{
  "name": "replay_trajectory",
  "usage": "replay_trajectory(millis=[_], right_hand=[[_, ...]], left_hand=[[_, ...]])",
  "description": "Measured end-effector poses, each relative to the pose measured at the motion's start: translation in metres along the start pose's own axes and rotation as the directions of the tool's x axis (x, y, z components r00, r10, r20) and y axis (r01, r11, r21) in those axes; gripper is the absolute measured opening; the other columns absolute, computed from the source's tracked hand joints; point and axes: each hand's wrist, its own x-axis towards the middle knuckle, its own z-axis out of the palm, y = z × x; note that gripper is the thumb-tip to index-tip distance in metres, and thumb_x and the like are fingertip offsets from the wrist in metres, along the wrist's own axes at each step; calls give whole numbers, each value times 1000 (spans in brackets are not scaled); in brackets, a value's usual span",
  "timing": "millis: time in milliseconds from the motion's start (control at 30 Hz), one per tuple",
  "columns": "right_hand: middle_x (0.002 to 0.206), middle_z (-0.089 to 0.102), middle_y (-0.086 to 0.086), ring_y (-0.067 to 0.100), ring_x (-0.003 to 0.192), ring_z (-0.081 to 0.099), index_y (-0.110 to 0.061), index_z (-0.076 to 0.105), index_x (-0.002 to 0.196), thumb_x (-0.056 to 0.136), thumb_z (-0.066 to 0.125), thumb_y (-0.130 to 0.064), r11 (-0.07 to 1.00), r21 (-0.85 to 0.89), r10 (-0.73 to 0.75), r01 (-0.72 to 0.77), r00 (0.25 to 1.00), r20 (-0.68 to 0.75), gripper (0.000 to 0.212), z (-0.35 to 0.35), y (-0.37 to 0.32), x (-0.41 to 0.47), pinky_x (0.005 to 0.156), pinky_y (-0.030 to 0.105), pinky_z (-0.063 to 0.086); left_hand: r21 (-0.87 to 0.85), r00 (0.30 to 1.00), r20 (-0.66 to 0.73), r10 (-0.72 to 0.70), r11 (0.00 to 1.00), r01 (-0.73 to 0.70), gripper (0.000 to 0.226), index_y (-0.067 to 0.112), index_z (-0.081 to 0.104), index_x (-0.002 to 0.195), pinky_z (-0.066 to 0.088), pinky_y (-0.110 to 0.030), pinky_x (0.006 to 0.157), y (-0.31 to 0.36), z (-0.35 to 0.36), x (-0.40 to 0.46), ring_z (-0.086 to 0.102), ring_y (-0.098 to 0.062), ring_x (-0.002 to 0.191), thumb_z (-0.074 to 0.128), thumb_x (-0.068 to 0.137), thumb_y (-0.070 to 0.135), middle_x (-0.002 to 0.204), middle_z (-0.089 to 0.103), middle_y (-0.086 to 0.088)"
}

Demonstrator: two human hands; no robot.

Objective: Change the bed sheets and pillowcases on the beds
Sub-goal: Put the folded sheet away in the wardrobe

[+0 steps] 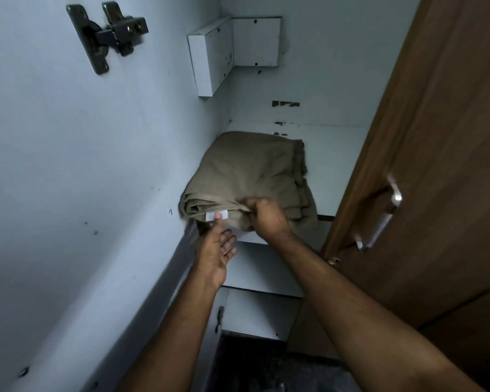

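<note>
Folded tan sheet (249, 171) is lying on a white shelf (331, 154) inside an open wardrobe, pushed toward the left inner wall (68, 165), its front edge overhanging the shelf lip. Right hand (266, 215) is closing on the sheet's front fold, fingers curled and pinching fabric. Left hand (217, 250) is reaching in just below the sheet's front corner, palm up, fingers spread and holding nothing; its fingertips are sitting at a small white tag (217, 215) on the fold. Brown wardrobe door (436, 137) is standing open on the right, metal handle (382, 213) facing inward. Metal hinge (108, 35) is showing on the left wall. A small white box (210, 55) is sitting in the upper back corner.
</note>
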Motion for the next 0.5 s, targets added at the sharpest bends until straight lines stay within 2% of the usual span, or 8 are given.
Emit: replay_trajectory(millis=[67,133,200,233,300,333,400,500], right_hand=[[108,75,10,22,101,69,-20,73,116,88,61,-11,999,37,-38,37,999,24,32,4,0,-36,84,28,52],[84,75,-1,8,78,67,-23,76,100,95,62,-16,990,125,-75,66,995,65,17,8,-3,-79,70,23,45],[64,63,-18,-5,62,56,-33,65,76,101,58,-21,982,169,-107,83,985,134,28,8,-9,-122,64,20,38],[62,60,-26,-8,62,55,-34,59,72,103,54,-22,980,180,-114,82,978,176,33,8,-11,-138,63,18,37],[76,66,-31,-9,74,62,-26,69,88,105,50,-31,968,247,-81,36,981,175,25,7,-14,-169,70,24,46],[90,73,-22,-2,86,67,-20,72,104,104,49,-37,957,289,-50,12,991,126,29,6,-16,-184,77,31,52],[115,72,-4,7,106,67,-18,67,124,104,46,-42,919,393,15,-10,1000,-10,38,0,-22,-205,94,34,53],[142,54,-6,5,128,51,-26,46,147,102,41,-50,798,601,183,-44,968,-173,51,-22,-52,-241,106,26,41]], left_hand=[[-164,998,63,-26,986,36,84,4,55,139,47,-49,104,1,-1,-13,58,-40,125,57,84,67,136,59,-27],[-247,997,77,-5,969,24,71,2,61,128,59,-47,87,0,-3,-27,70,-35,105,58,89,62,122,69,-24],[-310,997,59,-52,948,68,61,0,62,119,62,-43,70,-10,-8,-39,72,-34,92,57,95,56,114,70,-26],[-321,996,37,-83,943,91,68,-1,61,121,62,-46,72,-20,-13,-41,72,-35,94,60,92,60,114,69,-27],[-259,998,-47,-40,965,27,89,1,63,125,59,-49,88,-38,-21,-64,72,-33,102,71,74,74,117,72,-18],[-201,993,-104,47,977,-67,89,6,64,124,56,-45,96,-42,-26,-83,71,-26,107,76,68,74,121,72,-8],[-29,923,-178,340,936,-351,50,20,60,123,45,-33,110,-41,-26,-125,61,-12,121,75,86,51,132,61,8],[283,830,82,552,785,-551,40,10,54,136,36,-25,115,-50,-31,-182,52,-20,134,64,99,20,141,56,-5]])
